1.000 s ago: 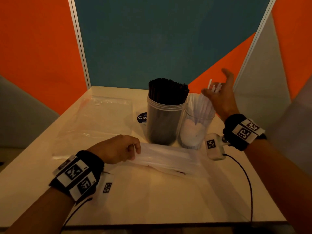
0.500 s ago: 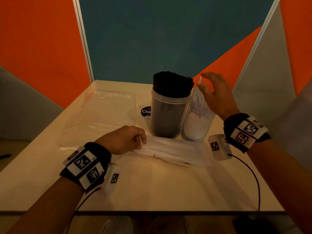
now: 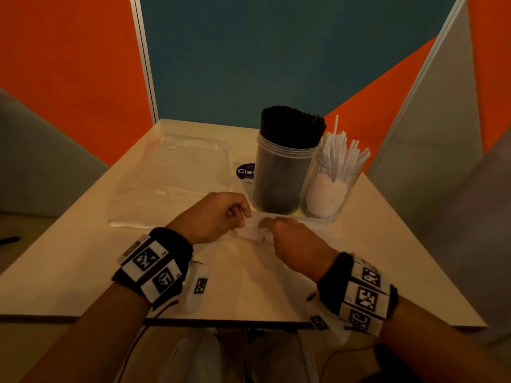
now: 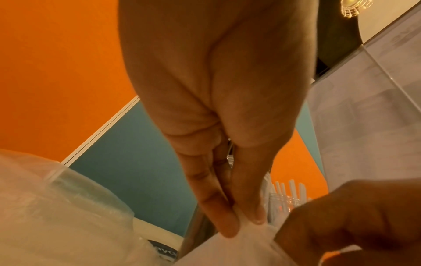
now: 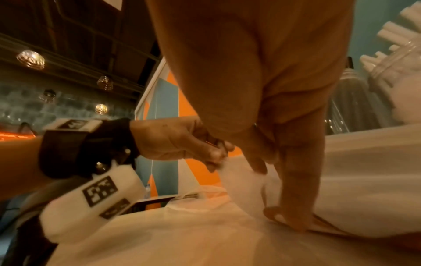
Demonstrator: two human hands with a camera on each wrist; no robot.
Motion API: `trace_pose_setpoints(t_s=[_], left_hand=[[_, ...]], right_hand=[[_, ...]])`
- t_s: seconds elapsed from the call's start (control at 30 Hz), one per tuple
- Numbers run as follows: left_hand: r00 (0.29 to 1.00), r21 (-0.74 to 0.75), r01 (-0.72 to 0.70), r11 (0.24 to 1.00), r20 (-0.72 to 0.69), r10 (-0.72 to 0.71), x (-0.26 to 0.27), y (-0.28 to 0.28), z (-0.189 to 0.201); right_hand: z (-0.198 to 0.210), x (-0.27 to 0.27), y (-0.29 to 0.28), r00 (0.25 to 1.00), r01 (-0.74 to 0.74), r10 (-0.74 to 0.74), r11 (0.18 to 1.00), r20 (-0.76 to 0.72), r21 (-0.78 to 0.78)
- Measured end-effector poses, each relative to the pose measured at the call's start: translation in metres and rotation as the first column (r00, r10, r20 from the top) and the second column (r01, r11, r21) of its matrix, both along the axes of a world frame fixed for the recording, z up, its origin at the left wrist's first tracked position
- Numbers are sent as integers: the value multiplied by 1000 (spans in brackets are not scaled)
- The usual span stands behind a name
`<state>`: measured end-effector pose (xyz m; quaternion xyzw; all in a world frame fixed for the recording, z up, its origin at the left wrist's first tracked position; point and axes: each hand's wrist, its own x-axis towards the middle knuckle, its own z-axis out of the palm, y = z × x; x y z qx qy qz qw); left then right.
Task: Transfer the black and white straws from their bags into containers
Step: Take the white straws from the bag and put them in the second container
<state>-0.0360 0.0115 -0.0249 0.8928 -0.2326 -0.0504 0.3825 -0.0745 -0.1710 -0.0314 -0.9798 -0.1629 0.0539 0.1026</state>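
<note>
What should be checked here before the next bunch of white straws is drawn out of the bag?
1. Left hand pinches the edge of the white straw bag: ok.
2. Right hand on the bag: ok; whether it grips straws: cannot tell.
3. Clear container upright, within reach: ok.
4. Room for more white straws in it: ok.
5. Black straws already in their container: ok.
6. Bag mouth open: cannot tell.

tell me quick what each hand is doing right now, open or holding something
Left hand: pinches the end of the bag of white straws.
Right hand: rests on the same bag, fingers down on it; a grip cannot be told.
</note>
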Motion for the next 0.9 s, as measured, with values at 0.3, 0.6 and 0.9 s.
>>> trace_pose_setpoints(t_s=[0.3, 0.6, 0.9], left_hand=[[999, -83, -12, 996, 33, 14, -8, -4, 3], [999, -102, 31, 994, 42, -27, -14, -7, 1], [1000, -122, 5, 992, 29, -1, -12, -2, 2]], right_hand=[[-3, 7, 2, 997, -7, 2, 998, 81, 64], [-14, 21, 10, 988, -50, 76, 980, 132, -191], [-15, 20, 10, 993, -39, 48, 996, 112, -84]])
